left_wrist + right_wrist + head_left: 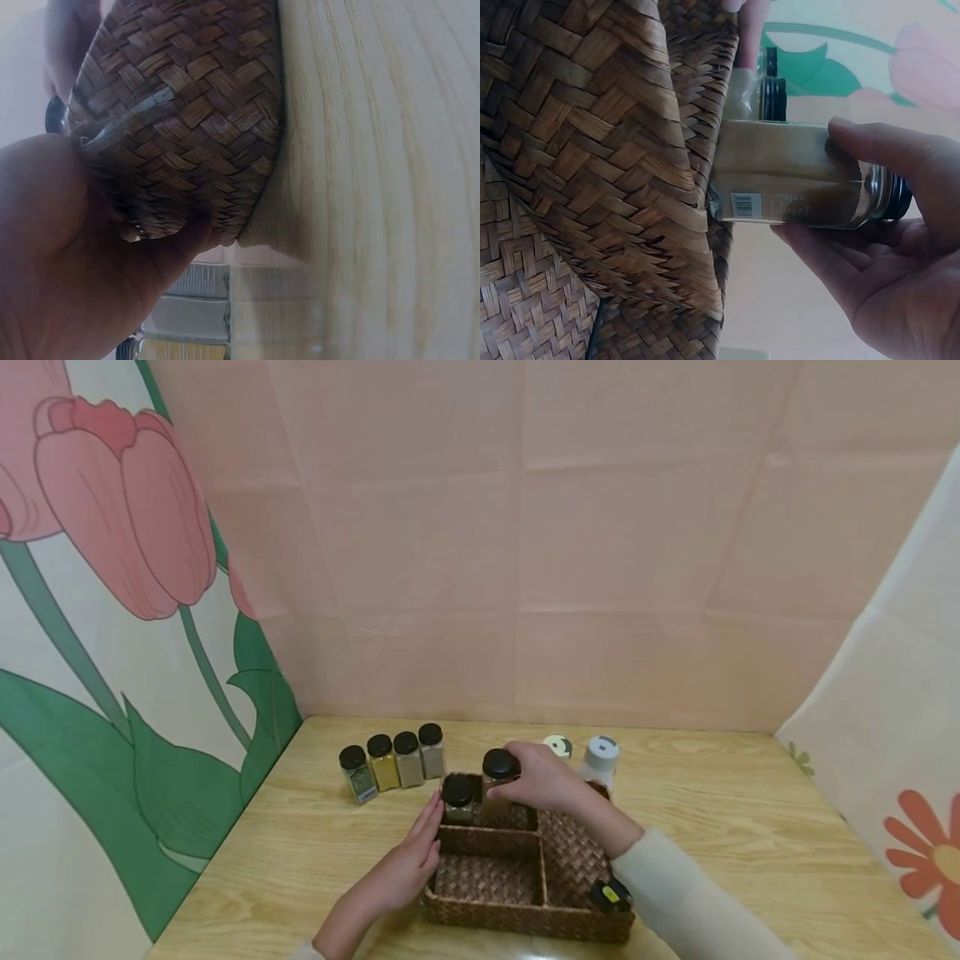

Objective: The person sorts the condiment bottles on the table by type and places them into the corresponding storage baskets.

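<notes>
My right hand grips a clear spice jar of brown powder near its black lid, thumb on one side and fingers on the other. The jar stands over the back-left compartment of a brown woven basket, its base at the rim in the right wrist view. A second black-lidded jar is in that compartment, to the left. My left hand rests against the basket's left outer wall, fingers extended toward the back corner. In the left wrist view the thumb presses on the weave.
Several black-lidded spice jars stand in a slanting row behind and left of the basket. Behind its right side are two white-topped containers. A small black object with a yellow mark lies at the basket's front right corner.
</notes>
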`<state>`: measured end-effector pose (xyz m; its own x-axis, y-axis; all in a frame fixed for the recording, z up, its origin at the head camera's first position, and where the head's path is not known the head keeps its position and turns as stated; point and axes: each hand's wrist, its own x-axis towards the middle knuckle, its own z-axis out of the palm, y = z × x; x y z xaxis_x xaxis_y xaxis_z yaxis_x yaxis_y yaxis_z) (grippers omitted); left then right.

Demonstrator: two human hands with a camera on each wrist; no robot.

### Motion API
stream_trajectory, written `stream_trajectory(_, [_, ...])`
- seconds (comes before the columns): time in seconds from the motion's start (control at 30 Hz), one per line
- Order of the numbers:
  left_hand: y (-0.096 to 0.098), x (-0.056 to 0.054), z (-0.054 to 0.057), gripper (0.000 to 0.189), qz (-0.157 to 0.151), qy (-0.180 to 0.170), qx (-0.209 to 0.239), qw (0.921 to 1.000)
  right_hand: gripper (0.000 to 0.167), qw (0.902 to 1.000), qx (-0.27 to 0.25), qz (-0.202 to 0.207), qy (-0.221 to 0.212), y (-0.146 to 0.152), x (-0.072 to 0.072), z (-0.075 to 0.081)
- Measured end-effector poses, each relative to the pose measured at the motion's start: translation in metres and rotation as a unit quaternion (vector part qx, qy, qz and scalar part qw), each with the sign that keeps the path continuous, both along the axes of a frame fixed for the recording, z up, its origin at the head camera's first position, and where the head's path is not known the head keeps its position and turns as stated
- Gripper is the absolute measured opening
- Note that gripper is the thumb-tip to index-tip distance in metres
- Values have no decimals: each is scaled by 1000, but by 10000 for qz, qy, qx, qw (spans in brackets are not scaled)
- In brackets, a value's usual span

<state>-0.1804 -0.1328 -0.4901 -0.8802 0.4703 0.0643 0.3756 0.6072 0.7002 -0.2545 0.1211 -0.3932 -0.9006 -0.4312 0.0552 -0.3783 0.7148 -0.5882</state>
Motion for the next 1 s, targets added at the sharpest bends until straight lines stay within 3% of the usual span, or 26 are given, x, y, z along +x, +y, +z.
stream_trajectory(0.27, [0,0,-1,59,43,15,30,10000,56,9996,258,-94,-70,-4,-3,-2])
stream_trajectory(0.6, [0,-1,-1,59,60,16,-11,10000,55,9987,510,-79,-17,-10,-6,-6])
stream_trajectory(1.0, [0,-1,-2,60,14,-50,13,10000,46,9982,487,92,-327,-14,-9,-11])
